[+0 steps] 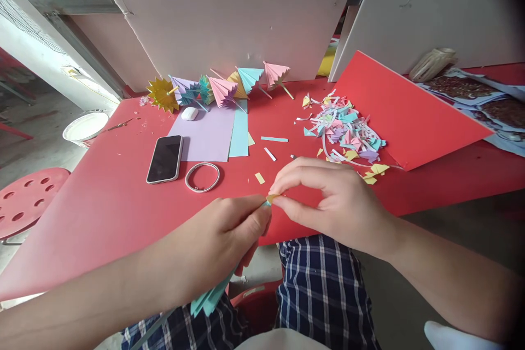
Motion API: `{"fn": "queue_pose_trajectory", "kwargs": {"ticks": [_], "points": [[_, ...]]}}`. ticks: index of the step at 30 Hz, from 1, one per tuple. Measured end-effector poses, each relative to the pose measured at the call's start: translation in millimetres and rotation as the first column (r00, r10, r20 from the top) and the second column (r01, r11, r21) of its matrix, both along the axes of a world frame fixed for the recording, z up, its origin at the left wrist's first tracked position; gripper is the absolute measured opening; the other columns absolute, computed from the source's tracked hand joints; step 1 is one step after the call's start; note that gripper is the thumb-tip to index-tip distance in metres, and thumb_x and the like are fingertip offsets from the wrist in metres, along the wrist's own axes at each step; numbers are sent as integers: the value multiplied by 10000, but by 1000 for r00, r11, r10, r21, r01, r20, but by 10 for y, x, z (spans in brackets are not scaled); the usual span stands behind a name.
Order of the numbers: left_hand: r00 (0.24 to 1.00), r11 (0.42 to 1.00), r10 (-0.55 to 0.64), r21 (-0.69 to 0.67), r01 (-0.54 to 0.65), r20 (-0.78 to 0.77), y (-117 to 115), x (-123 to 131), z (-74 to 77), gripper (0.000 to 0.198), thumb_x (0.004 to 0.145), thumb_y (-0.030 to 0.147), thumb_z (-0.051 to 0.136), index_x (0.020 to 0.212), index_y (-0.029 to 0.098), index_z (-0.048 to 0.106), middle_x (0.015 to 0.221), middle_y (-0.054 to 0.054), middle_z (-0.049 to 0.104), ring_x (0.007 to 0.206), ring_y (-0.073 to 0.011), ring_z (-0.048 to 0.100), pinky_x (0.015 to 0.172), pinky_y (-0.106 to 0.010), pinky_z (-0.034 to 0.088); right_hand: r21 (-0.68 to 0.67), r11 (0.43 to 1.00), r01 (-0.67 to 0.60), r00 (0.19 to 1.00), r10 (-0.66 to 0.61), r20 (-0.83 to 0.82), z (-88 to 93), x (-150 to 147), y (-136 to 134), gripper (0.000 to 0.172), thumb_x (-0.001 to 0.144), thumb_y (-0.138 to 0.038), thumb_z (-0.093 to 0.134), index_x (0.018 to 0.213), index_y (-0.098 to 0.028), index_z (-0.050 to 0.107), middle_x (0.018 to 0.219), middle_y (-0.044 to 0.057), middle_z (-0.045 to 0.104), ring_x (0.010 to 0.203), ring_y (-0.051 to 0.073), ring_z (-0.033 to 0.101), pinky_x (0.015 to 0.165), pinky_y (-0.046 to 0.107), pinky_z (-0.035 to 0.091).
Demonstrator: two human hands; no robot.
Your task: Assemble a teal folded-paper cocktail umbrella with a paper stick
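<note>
My left hand (pixel 229 229) is closed around a folded teal paper umbrella (pixel 211 296), whose pleats hang out below the palm over my lap. A thin strip or stick trails down from it, too blurred to identify. At the umbrella's tip, just past my left thumb, my right hand (pixel 340 205) pinches a small yellow paper piece (pixel 271 197) between thumb and forefinger. The yellow piece touches the teal tip; most of the umbrella's upper part is covered by my left fingers.
On the red table (pixel 123 219) lie a phone (pixel 164 159), a silver bangle (pixel 187 178), a white earbud case (pixel 190 114) and purple paper (pixel 209 136). Several finished paper umbrellas (pixel 223 91) line the back. Paper scraps (pixel 348 128) are heaped beside a red board (pixel 410 115).
</note>
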State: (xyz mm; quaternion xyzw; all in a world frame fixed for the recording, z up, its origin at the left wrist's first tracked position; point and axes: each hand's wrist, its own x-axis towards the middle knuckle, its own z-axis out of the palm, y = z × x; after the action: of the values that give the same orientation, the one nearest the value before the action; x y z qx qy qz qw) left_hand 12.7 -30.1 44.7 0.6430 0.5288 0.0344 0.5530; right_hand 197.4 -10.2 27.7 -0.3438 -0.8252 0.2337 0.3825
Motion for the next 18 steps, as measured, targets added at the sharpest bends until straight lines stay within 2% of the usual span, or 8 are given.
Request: {"fn": "queue_pose_trajectory", "kwargs": {"ticks": [5,8,11,15,18], "points": [[998,998,1,59,2,-59,-16,49,42,348,870,454,276,680,210,436,578,34,498,508,-104,421,470,-243,334,-50,999,18,1000,-19,-22,-14,18,-7,115,767,-92,595,851,-165,627,799,-8,663,750,84,619,712,193,505],[998,998,-1,69,5,-61,-35,43,36,302,846,439,312,705,214,455,555,36,474,474,-101,393,438,-238,308,-68,997,-33,999,32,-27,-20,31,-3,171,786,-126,602,948,-168,637,861,7,669,795,92,624,740,205,507],[997,993,0,117,9,-77,-39,25,8,292,834,439,335,716,212,474,531,42,416,455,-94,331,411,-237,259,-99,992,-74,997,70,-43,-23,34,-8,71,800,-170,606,852,-175,655,822,7,669,766,98,623,704,212,508],[993,980,-18,194,40,-114,-19,28,-8,312,838,434,331,683,200,468,555,35,388,462,-85,278,404,-242,203,-167,986,-12,997,0,-71,-23,17,-41,64,808,-171,592,769,-181,642,751,-10,658,707,93,614,665,209,504],[986,966,-54,241,91,-157,-13,43,-2,321,848,405,305,629,197,415,561,34,361,457,-81,224,400,-250,166,-276,961,-6,994,-24,-105,-17,-2,-60,52,800,-189,599,768,-186,641,756,-13,662,708,97,621,659,208,516]]}}
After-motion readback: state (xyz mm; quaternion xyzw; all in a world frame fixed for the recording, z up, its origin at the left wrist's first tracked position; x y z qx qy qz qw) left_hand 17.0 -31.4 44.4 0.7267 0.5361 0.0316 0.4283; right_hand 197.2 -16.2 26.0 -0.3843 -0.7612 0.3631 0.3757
